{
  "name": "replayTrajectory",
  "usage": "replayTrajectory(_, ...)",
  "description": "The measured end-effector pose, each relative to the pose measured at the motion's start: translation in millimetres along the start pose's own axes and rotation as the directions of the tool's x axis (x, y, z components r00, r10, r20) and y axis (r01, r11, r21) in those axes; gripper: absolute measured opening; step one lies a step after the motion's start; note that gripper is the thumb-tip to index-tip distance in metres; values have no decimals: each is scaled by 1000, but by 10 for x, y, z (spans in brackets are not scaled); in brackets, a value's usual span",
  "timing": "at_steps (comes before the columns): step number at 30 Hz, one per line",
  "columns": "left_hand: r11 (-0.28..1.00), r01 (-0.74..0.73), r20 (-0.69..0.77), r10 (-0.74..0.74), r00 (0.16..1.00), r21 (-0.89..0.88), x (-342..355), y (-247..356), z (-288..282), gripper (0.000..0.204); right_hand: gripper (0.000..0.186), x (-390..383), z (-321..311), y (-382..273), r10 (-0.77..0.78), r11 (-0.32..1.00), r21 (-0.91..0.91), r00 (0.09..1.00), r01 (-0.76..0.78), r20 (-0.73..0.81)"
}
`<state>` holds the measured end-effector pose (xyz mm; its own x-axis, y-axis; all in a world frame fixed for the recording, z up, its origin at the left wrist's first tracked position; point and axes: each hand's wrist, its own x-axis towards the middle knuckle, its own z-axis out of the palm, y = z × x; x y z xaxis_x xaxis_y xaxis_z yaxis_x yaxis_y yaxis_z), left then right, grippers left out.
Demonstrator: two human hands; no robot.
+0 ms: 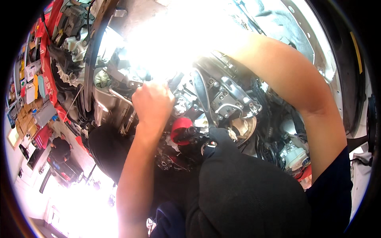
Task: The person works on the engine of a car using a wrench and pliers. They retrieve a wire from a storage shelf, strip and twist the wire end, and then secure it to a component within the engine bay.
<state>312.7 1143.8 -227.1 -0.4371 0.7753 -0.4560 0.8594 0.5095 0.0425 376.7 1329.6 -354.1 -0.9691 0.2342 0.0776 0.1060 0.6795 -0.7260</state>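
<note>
My left hand (154, 98) is closed in a fist over the engine (222, 93) in an open engine bay. What its fingers hold, if anything, is hidden beneath it. Just to its right is a bare metal part of the engine, with a red round part (181, 130) lower down. My right forearm (278, 63) reaches in from the right and bends across the far side of the engine. Strong glare washes out my right hand, so its fingers cannot be seen. A dark curved strip (201, 93) runs down between the two arms.
My black-clothed leg (250, 190) rests over the near side of the bay. Dark cables (264, 139) and a whitish reservoir (295, 156) sit at the right. A red cover (49, 79) lines the left edge. Beyond it are cluttered shelves and another person (60, 148).
</note>
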Motion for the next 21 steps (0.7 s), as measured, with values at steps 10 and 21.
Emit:
replayTrajectory(10, 995, -32, 68, 39, 997, -96, 75, -23, -48, 26, 46, -153, -71, 19, 55, 998, 36, 998, -55, 3)
replayTrajectory(21, 976, 184, 154, -165, 974, -119, 126, 175, -166, 39, 46, -198, -119, 0, 57, 996, 64, 998, -58, 16)
